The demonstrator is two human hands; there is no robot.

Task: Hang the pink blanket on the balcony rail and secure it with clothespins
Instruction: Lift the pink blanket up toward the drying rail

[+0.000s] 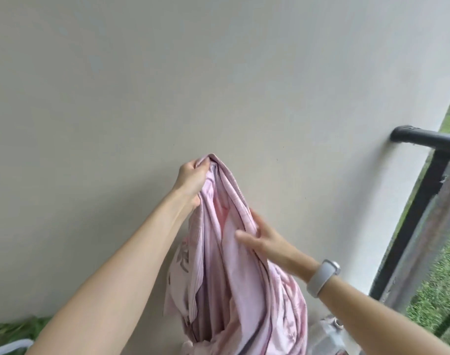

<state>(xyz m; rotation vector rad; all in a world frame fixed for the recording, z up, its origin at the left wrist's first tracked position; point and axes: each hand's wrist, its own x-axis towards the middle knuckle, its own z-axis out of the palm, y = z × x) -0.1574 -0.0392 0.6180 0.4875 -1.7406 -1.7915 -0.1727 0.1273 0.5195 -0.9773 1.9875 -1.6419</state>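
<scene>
**Pink blanket held up bunched, in front of the wall, left of the rail**

Pink blanket (226,265): bunched lengthwise, hanging in long folds from a gathered top. Pale pink with a darker, faint pattern showing on the lower left and lower right folds. It hangs in front of the plain wall, in the middle of the view, well apart from the rail. Its lower end runs out of the bottom of the frame.

Left hand (191,181): raised, fingers curled tight round the gathered top of the blanket, carrying it. Forearm bare, reaching in from lower left.

Right hand (261,240): lower, on the right side of the bundle. Thumb lies across the front of a fold, fingers go behind the fabric edge; it pinches that fold. A pale wristband (322,279) sits on this wrist.

Balcony rail (428,139): dark tube, right of the blanket, its end fixed into the wall. A dark post drops from it, with a panel beside it. Nothing hangs on the rail. Grass (438,285) shows beyond it, far right.

Wall (167,85): off-white, fills most of the view.

Bottom right, near: a clear plastic container (328,334), partly hidden by the right forearm; contents cannot be told. Bottom left corner: green leaves (21,329), blurred.
</scene>
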